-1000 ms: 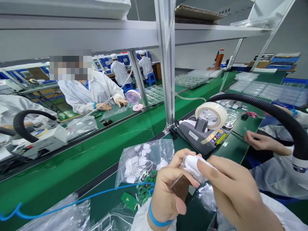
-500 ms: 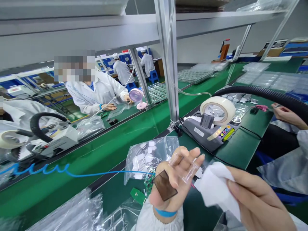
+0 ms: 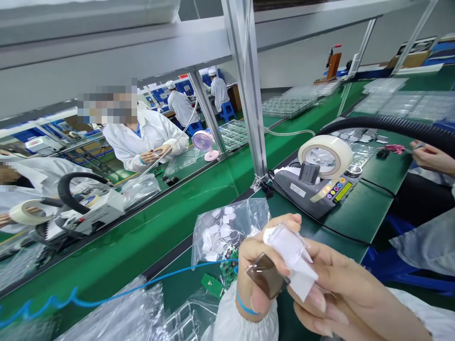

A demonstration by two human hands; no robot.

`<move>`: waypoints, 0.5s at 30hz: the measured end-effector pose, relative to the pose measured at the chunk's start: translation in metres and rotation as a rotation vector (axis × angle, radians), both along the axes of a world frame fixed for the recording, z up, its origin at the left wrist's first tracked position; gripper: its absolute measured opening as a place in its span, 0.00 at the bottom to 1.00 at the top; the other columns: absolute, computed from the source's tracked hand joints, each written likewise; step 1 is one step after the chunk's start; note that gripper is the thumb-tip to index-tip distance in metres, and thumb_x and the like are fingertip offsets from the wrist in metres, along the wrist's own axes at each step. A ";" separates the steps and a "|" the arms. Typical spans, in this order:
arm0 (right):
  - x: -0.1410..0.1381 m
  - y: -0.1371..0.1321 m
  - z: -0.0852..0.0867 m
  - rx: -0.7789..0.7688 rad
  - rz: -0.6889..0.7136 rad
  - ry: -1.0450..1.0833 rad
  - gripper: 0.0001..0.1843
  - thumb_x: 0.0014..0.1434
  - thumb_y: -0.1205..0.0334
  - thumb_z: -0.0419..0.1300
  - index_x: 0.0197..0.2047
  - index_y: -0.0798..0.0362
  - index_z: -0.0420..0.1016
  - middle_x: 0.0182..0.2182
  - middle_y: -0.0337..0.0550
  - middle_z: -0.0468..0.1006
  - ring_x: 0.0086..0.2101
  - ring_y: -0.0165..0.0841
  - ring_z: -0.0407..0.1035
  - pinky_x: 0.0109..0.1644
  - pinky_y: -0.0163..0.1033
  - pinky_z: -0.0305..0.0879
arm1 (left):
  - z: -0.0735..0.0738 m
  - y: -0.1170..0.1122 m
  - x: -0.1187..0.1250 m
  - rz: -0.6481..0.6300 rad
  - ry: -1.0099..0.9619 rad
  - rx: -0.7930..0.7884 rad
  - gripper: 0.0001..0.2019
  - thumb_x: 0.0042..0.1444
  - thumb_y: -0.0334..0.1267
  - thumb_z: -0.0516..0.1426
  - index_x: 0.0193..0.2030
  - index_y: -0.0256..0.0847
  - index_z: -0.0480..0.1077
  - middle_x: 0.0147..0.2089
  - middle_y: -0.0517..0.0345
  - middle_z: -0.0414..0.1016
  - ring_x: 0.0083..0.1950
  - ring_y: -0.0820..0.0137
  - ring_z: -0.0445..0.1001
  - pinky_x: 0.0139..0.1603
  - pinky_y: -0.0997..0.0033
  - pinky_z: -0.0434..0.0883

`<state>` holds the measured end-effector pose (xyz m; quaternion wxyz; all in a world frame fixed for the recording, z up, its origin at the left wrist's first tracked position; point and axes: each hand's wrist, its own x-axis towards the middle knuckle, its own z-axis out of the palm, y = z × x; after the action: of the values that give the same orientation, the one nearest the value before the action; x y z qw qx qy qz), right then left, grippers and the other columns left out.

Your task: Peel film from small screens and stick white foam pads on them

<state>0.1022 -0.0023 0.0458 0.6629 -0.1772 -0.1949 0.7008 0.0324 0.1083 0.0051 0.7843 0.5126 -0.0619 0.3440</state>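
My left hand [image 3: 250,248], a blue band round its wrist, is closed with a small brown see-through plate [image 3: 267,275] held against its palm by the thumb. A white wiping cloth [image 3: 292,255] is pinched in my right hand [image 3: 341,289] and lies over the fingers of the left. The clear plastic part that lay across those fingers is hidden by the cloth and hands. Just behind, a clear bag of white-tabbed pieces [image 3: 216,232] rests on the bench, with green circuit boards [image 3: 212,285] beside my left wrist.
A grey tape dispenser [image 3: 302,192] carries a large tape roll [image 3: 325,157]. A black hose [image 3: 391,124] arches behind it. Clear plastic trays [image 3: 188,319] lie at front left. A coiled blue cord [image 3: 149,284] runs from my wrist. Co-workers sit across the bench and at right.
My right hand has brought the cloth left onto the left hand. The left fingers have curled in from an open palm. A co-worker opposite has brought both hands together.
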 end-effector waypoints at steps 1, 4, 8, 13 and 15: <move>0.000 -0.001 0.001 -0.020 -0.009 -0.039 0.08 0.61 0.59 0.56 0.36 0.54 0.74 0.20 0.33 0.59 0.19 0.19 0.48 0.26 0.26 0.55 | 0.000 0.001 -0.001 -0.031 -0.092 -0.017 0.26 0.27 0.68 0.59 0.22 0.47 0.74 0.47 0.56 0.73 0.55 0.56 0.66 0.62 0.51 0.56; 0.001 -0.004 0.003 -0.116 -0.032 -0.072 0.09 0.58 0.56 0.60 0.37 0.53 0.75 0.20 0.33 0.58 0.20 0.20 0.48 0.25 0.26 0.55 | 0.001 0.004 -0.002 -0.042 -0.219 -0.018 0.23 0.34 0.65 0.60 0.33 0.53 0.76 0.52 0.59 0.71 0.58 0.58 0.63 0.64 0.51 0.54; 0.001 -0.004 0.003 -0.162 -0.083 0.020 0.09 0.59 0.57 0.59 0.43 0.49 0.73 0.20 0.31 0.58 0.18 0.19 0.42 0.25 0.27 0.53 | 0.004 0.004 -0.001 -0.037 -0.158 0.011 0.22 0.30 0.64 0.61 0.27 0.52 0.76 0.50 0.61 0.71 0.56 0.58 0.66 0.63 0.57 0.56; -0.005 0.001 0.000 -0.091 -0.060 -0.095 0.10 0.56 0.53 0.61 0.37 0.50 0.75 0.18 0.31 0.58 0.17 0.19 0.50 0.23 0.26 0.52 | 0.007 0.005 -0.003 -0.065 -0.183 -0.027 0.20 0.31 0.63 0.62 0.22 0.50 0.74 0.49 0.62 0.71 0.58 0.57 0.63 0.64 0.52 0.54; -0.003 -0.006 -0.008 -0.122 -0.085 -0.215 0.13 0.54 0.50 0.62 0.35 0.50 0.76 0.18 0.34 0.61 0.19 0.21 0.55 0.23 0.28 0.55 | 0.007 0.006 -0.005 -0.024 -0.187 -0.045 0.18 0.33 0.62 0.62 0.22 0.50 0.74 0.49 0.61 0.71 0.58 0.55 0.64 0.64 0.48 0.54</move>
<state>0.0993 -0.0088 0.0381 0.6551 -0.2995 -0.2143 0.6597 0.0274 0.1143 0.0122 0.7905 0.4598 -0.1332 0.3821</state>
